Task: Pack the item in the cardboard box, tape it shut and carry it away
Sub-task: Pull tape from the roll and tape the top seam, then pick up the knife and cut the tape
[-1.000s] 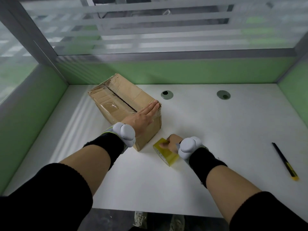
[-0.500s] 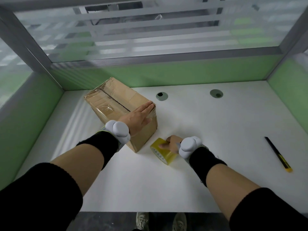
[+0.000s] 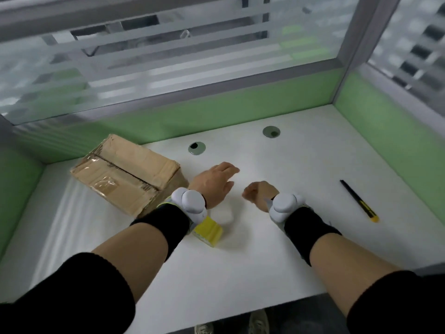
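Note:
A closed cardboard box (image 3: 125, 169) with clear tape across its flaps sits at the back left of the white desk (image 3: 240, 261). To the right of the box my left hand (image 3: 214, 183) hovers over the desk with relaxed fingers, holding nothing. My right hand (image 3: 261, 192) is beside it, fingers loosely curled, also holding nothing. A yellow tape roll (image 3: 208, 230) lies on the desk under my left wrist, partly hidden by it.
A black and yellow utility knife (image 3: 358, 201) lies at the right of the desk. Two round cable grommets (image 3: 197, 148) (image 3: 271, 131) sit near the back. Green partition walls (image 3: 385, 141) and frosted glass enclose the desk on three sides.
My left hand has left the box top and moved right. My right hand has let go of the tape roll and moved away. The view has shifted to the right.

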Available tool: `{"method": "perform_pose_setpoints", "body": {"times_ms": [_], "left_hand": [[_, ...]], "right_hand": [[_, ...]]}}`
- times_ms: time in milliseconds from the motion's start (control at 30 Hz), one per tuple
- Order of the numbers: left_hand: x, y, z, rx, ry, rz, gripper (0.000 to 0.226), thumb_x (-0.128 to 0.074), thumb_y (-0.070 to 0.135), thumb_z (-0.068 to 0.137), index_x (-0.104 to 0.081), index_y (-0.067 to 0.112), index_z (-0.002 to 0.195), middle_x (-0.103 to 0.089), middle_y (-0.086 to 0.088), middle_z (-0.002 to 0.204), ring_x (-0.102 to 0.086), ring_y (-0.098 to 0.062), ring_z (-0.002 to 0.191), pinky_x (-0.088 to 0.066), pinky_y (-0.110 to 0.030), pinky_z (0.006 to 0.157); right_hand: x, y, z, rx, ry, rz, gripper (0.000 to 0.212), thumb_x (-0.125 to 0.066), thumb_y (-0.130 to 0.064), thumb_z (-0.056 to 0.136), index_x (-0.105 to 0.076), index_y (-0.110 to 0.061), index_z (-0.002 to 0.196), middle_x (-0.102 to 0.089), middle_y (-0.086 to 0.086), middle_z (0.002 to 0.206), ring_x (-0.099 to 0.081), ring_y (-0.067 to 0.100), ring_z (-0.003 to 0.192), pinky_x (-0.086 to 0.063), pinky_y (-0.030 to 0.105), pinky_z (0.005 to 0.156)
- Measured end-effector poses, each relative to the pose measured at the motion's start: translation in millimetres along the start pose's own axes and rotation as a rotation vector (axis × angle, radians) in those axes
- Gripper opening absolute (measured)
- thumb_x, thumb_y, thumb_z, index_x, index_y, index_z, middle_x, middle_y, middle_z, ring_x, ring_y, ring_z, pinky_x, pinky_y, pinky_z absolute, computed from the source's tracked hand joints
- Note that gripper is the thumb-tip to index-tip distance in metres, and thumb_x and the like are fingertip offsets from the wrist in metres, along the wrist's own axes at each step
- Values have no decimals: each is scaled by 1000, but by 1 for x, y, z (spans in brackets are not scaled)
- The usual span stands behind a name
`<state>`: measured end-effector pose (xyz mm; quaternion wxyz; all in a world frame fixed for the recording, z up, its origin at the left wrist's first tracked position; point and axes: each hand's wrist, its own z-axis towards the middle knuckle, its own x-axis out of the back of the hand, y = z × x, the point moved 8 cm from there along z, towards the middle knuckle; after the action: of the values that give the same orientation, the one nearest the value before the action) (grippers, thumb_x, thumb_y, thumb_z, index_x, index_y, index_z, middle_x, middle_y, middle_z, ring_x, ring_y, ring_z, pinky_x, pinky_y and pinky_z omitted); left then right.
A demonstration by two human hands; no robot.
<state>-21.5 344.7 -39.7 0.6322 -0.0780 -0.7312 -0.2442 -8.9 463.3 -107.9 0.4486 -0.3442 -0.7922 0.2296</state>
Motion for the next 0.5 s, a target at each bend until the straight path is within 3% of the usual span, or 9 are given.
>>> {"method": "perform_pose_setpoints", "body": {"times_ms": [67,333,500], "left_hand": [[-17,27,21,-29,-44,-16,40,-39,27,95,-38,26,135,-40,8,140,-44,-17,125,-45,-34,94],[-70,107,74,-148,-173,-80,42,-38,26,96,-35,25,137,-36,9,143,-46,-17,122,-43,-34,94],[-106,158,104,-222,-255,-113,42,-38,24,96,-34,25,137,-36,8,142,-46,-17,121,-45,-34,93]], "right_hand": [[31,28,0,-31,106,31,24,-55,-15,91,-64,-8,112,-68,7,117,-62,22,102,-38,16,72],[113,111,-9,-174,271,-8,34,-52,-20,93,-58,-10,125,-61,8,128,-56,25,118,-42,28,97],[153,170,-16,-259,348,6,36,-53,-18,92,-56,-9,127,-57,7,134,-54,21,122,-38,22,98]]}}
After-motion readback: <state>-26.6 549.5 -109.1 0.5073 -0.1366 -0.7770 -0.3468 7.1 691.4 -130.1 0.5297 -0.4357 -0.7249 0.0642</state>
